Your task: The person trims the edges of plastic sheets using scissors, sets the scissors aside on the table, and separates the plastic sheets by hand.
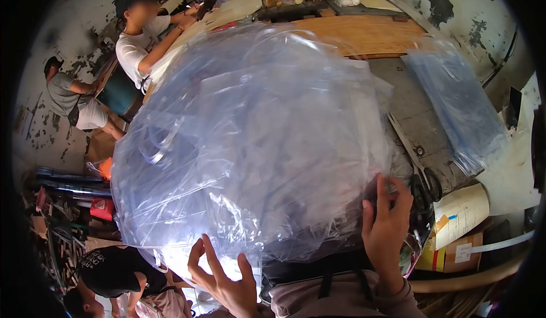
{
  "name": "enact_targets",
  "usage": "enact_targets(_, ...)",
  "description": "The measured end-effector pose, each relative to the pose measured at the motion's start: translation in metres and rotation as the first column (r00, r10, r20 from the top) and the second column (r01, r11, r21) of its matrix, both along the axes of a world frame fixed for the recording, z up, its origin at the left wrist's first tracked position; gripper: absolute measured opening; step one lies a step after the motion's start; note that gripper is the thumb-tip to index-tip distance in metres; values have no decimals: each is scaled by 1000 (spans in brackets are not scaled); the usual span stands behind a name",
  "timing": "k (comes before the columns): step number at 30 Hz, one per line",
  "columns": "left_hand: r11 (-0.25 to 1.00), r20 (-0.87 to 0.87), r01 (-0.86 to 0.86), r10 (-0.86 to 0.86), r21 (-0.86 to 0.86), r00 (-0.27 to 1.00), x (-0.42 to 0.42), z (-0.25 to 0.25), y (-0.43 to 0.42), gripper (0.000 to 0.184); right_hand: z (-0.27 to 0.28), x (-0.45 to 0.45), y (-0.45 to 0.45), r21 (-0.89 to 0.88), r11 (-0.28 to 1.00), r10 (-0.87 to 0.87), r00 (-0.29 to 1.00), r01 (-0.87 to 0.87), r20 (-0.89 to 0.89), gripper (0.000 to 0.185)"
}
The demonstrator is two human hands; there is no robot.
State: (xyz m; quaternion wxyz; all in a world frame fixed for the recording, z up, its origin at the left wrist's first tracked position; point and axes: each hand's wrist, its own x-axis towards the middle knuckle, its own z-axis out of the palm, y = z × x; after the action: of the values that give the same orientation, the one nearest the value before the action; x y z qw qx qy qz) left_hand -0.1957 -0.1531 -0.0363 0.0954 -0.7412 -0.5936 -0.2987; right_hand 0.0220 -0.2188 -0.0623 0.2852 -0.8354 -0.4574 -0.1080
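A broad heap of clear plastic sheets [284,130] covers most of the table before me, wrinkled and shiny. At its near edge is my left hand [227,284], palm up with the fingers spread apart and nothing held in them. My right hand [388,230] is at the right edge of the heap, fingers apart and slightly bent, the fingertips at or just over the plastic. Whether they touch it I cannot tell. Just beyond that hand lie large scissors [420,176] with black handles, blades pointing away from me.
A folded stack of clear plastic [460,104] lies on the right, near a cardboard box [458,255]. Behind the heap is a wooden board [364,33]. One person [139,39] works at the far left, another [71,96] farther back, a third [122,272] low at left.
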Motion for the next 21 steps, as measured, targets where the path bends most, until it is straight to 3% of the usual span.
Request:
enact_targets(2, 997, -159, -23, 12, -69, 987, -6, -1, 0, 53, -4, 2, -1, 7, 1000, -25, 1000, 25, -4, 49)
enact_targets(3, 996, 32, 59, -57, -59, 998, -3, -4, -2, 52, -5, 3, -2, 12, 998, -62, 998, 62, -3, 49)
enact_targets(5, 991, 204, 132, -128, -3, 970, 12, -6, -4, 49, -6, 6, -3, 12, 996, -86, 996, 85, 24, 49)
enact_targets(8, 973, 276, 220, -231, 70, 933, 33, -7, -9, 39, -9, 12, -7, 10, 989, -151, 989, 151, -5, 46)
enact_targets(10, 933, 328, 355, -356, 64, 875, 48, 0, -9, 32, -13, 17, -8, 46, 986, -163, 983, 160, 87, 46)
enact_targets(11, 930, 330, 362, -362, 63, 872, 55, 6, -8, 32, -15, 19, -8, 44, 985, -170, 981, 167, 89, 46)
enact_targets(13, 850, 108, 527, -526, 21, 844, 66, 12, -7, 36, -17, 23, -8, 82, 978, -199, 974, 191, 105, 44)
enact_targets(17, 838, 112, 546, -542, -8, 833, 77, 6, -10, 36, -14, 26, -7, 72, 974, -224, 965, 216, 133, 42)
enact_targets(21, 831, 60, 556, -555, 13, 829, 77, 2, -11, 38, -14, 25, -8, 40, 968, -247, 969, 246, 26, 41)
